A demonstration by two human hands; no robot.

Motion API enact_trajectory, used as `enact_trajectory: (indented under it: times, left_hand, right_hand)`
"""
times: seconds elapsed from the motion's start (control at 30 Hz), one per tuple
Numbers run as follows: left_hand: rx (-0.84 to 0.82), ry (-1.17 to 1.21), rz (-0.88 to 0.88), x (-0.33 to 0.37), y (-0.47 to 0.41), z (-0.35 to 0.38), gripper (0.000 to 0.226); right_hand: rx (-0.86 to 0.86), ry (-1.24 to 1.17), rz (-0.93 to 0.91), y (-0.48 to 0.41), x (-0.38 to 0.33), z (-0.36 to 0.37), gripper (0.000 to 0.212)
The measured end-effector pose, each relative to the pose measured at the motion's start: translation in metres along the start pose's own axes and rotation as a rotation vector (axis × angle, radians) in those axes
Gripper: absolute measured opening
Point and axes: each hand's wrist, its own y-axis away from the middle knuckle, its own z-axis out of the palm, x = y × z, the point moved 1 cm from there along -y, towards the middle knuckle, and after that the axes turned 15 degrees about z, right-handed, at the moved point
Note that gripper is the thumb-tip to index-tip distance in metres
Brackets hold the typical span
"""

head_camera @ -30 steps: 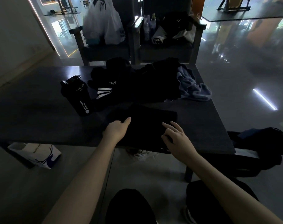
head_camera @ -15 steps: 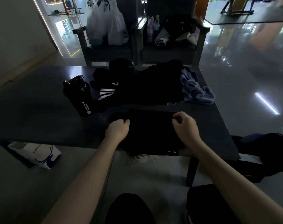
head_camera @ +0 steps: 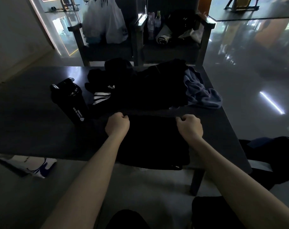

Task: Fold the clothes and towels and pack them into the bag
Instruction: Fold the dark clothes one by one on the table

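Left hand and right hand, fingers curled, each pinch a far corner of the flat black cloth garment lying at the dark worktop's near edge; a crumpled blue-grey towel lies far right

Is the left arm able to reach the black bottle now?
Likely yes: the bottle stands just left of the left grip, with nothing standing between. But that grip pinches the black garment and must release it first.
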Motion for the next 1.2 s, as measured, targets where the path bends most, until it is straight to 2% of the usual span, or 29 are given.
enact_trajectory:
  times: [0.13,0.3,0.37,0.43,0.53,0.6,0.73,0.83,0.93,1.07,1.2]
  left_hand:
    - [0.059,-0.105,0.027,-0.006,0.011,-0.001,0.03]
    - [-0.049,-0.159,-0.009,-0.006,0.02,-0.001,0.025]
    - [-0.02,-0.237,0.097,0.001,0.029,-0.003,0.031]
    - [-0.033,-0.246,0.266,0.013,0.044,-0.003,0.043]
    - [-0.246,-0.264,0.372,0.017,0.068,0.008,0.055]
    - [-0.342,-0.277,0.366,0.005,0.083,0.02,0.058]
    - [-0.271,-0.282,0.387,-0.009,0.09,0.027,0.059]
    - [-0.29,-0.306,0.382,-0.006,0.084,0.025,0.059]
    - [-0.3,-0.327,0.376,-0.008,0.082,0.023,0.058]
    - [-0.318,-0.383,0.353,-0.013,0.076,0.018,0.059]
    - [-0.315,-0.445,0.312,-0.021,0.065,0.008,0.059]
  right_hand:
    - [0.047,0.03,-0.025,0.01,0.0,0.002,0.031]
    - [0.038,0.096,-0.012,0.019,0.001,0.001,0.025]
    - [0.048,0.192,-0.089,0.026,-0.003,-0.002,0.029]
    - [0.058,0.242,-0.192,0.038,-0.005,-0.004,0.046]
    - [-0.058,0.363,-0.261,0.062,0.006,0.006,0.057]
    - [-0.105,0.458,-0.251,0.074,0.022,0.018,0.06]
    - [-0.047,0.437,-0.284,0.075,0.03,0.025,0.061]
    - [-0.013,0.412,-0.298,0.075,0.024,0.022,0.064]
    - [0.062,0.409,-0.401,0.086,0.031,0.017,0.064]
    - [-0.029,0.507,-0.491,0.096,0.046,0.019,0.07]
    - [-0.094,0.602,-0.534,0.09,0.03,0.027,0.091]
